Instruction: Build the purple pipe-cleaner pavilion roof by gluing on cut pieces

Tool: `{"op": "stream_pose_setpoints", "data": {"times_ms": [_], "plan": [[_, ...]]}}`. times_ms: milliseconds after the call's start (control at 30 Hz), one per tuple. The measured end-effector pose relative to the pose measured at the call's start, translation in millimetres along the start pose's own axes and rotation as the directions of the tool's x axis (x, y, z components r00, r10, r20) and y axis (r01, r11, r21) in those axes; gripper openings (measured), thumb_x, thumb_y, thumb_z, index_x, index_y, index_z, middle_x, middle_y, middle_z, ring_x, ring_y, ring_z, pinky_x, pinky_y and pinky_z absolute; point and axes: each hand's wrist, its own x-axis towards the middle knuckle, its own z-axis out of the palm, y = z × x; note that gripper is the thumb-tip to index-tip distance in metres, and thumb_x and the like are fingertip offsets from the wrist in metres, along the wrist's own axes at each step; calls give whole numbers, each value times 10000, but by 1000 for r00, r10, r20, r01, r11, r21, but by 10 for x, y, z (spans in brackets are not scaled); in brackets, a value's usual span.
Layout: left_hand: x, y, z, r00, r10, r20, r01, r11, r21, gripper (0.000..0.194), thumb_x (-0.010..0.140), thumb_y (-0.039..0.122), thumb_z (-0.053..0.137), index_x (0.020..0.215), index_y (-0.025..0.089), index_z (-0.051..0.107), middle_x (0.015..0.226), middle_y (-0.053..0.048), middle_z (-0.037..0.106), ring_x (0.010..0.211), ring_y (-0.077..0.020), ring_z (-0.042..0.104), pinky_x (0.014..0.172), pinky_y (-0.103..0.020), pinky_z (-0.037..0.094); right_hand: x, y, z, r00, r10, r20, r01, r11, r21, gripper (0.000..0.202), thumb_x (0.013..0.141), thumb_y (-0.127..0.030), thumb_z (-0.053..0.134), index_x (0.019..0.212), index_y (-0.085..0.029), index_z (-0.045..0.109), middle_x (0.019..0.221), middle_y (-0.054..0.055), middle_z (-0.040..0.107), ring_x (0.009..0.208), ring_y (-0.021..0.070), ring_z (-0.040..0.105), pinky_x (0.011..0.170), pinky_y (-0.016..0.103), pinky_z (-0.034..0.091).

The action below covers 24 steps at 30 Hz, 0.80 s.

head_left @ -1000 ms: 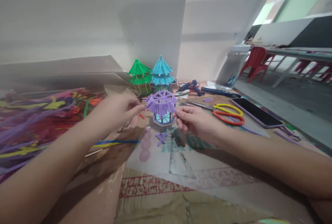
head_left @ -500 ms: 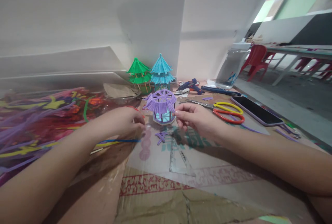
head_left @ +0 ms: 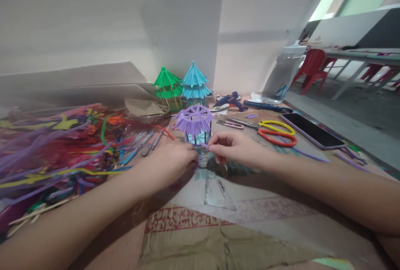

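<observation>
A small model pavilion with a purple pipe-cleaner roof [head_left: 194,125] and dark posts stands in the middle of the work surface. At its front right, my right hand [head_left: 229,146] pinches a short purple pipe-cleaner piece [head_left: 204,145] between thumb and forefinger. My left hand [head_left: 179,156] is palm down just in front of the pavilion, fingers curled together over the loose purple pieces [head_left: 196,168]. Its fingertips are mostly hidden, so what they grip does not show. Under the hands lies a clear triangular ruler [head_left: 218,193].
Green [head_left: 167,80] and blue model pavilions [head_left: 194,79] stand behind. To the right are scissors [head_left: 276,133], a phone [head_left: 312,130], a glue gun [head_left: 229,101] and a water bottle [head_left: 284,74]. A heap of coloured pipe cleaners [head_left: 59,145] fills the left side, beside several pens [head_left: 137,147].
My left hand has moved right, over the loose purple pieces. My right hand has come slightly down and left, with the short purple piece now showing at its fingertips.
</observation>
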Motion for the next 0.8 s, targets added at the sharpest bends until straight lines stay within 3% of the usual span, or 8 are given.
{"op": "stream_pose_setpoints", "data": {"times_ms": [100, 200, 300, 433, 567, 800], "plan": [[3, 58, -53, 996, -88, 13, 88, 996, -30, 196, 915, 197, 551, 874, 203, 742, 889, -60, 746, 851, -217, 685, 816, -329, 497, -14, 2, 32, 999, 3, -34, 1, 995, 96, 252, 826, -427, 708, 831, -193, 613, 576, -41, 629, 478, 89, 527, 496, 230, 422], [-18, 106, -152, 984, -177, 25, 178, 954, -240, 208, 938, 295, 558, 891, 222, 747, 800, -22, 735, 718, -179, 662, 679, -283, 474, -48, 10, 67, 996, -15, -88, 35, 970, 239, 294, 814, -453, 746, 835, -191, 614, 581, -44, 626, 488, 83, 536, 504, 226, 434], [-36, 152, -237, 952, -307, 8, 262, 797, -544, 261, 935, 433, 589, 898, 221, 736, 717, 3, 698, 621, -145, 628, 586, -243, 452, -82, 12, 109, 994, -31, -109, 67, 935, 349, 337, 807, -483, 776, 856, -189, 618, 591, -46, 628, 494, 80, 544, 498, 224, 433], [-11, 194, -269, 862, -503, -61, 268, 554, -788, 285, 853, 473, 684, 859, 189, 711, 616, 24, 621, 531, -118, 559, 531, -229, 441, -122, -42, 189, 995, -39, -95, 74, 909, 410, 377, 788, -510, 800, 852, -186, 619, 586, -46, 630, 495, 80, 546, 489, 224, 418], [40, 226, -266, 867, -491, -82, 200, 493, -847, 306, 802, 477, 713, 806, 172, 706, 604, 23, 597, 536, -114, 530, 536, -238, 446, -143, -109, 261, 997, -16, -80, 49, 900, 433, 388, 771, -515, 815, 825, -186, 616, 589, -41, 638, 497, 75, 542, 494, 217, 413], [56, 255, -243, 874, -483, -54, 192, 447, -874, 291, 796, 461, 714, 793, 170, 694, 607, 26, 599, 546, -112, 533, 557, -242, 435, -138, -93, 283, 997, -28, -73, 58, 893, 447, 396, 770, -522, 815, 779, -188, 602, 577, -39, 634, 496, 80, 540, 500, 216, 421]]}}
